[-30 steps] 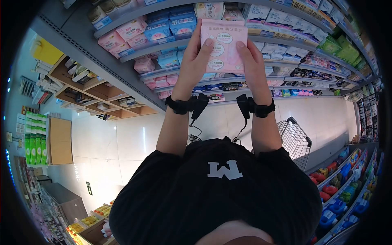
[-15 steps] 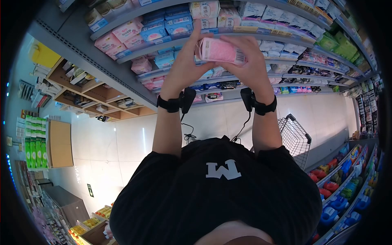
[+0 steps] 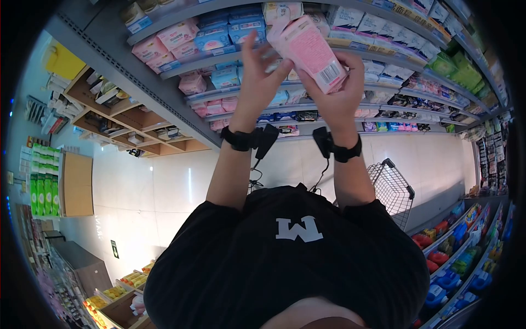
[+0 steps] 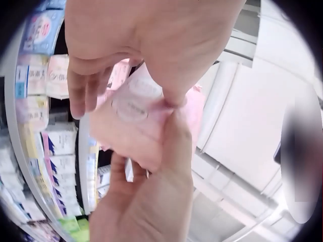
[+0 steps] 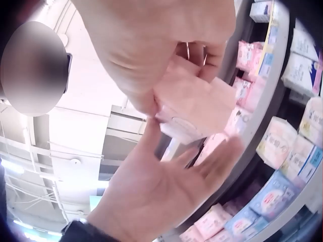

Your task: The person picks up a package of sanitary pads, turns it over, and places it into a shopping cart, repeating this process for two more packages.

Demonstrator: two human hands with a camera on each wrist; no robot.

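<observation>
One soft pink plastic-wrapped pack point(image 3: 311, 52) with a white barcode label is held up in front of the shelving, above both wrists. The right hand point(image 3: 335, 93) carries it: fingers and thumb are curled round the pack's lower end, so the right grip is closed on the pack. The pack's long axis runs on a diagonal, from the right palm up and over towards the left hand; the barcode end sits nearest the right fingers.

The left hand point(image 3: 257, 77) stands just beside the pack's upper end, fingers straight and spread. In the right wrist view the left palm point(image 5: 166, 186) lies open directly below the pack point(image 5: 194, 108). In the left wrist view the left fingertips point(image 4: 83, 98) appear to reach the pack's face point(image 4: 133, 118), but blur prevents saying whether they touch. The left grip is therefore spread, closed on nothing.

The right hand is the nearer one, already bearing the pack; the left is at its far end.

Count: one pack in hand, two hands, one black wrist strap on each wrist. Beyond the grips, grey metal shelves point(image 3: 164, 66) carry many more pink, blue and white packs, too many to count. One wire shopping basket point(image 3: 392, 189) stands well below the right grip, by the right elbow.
</observation>
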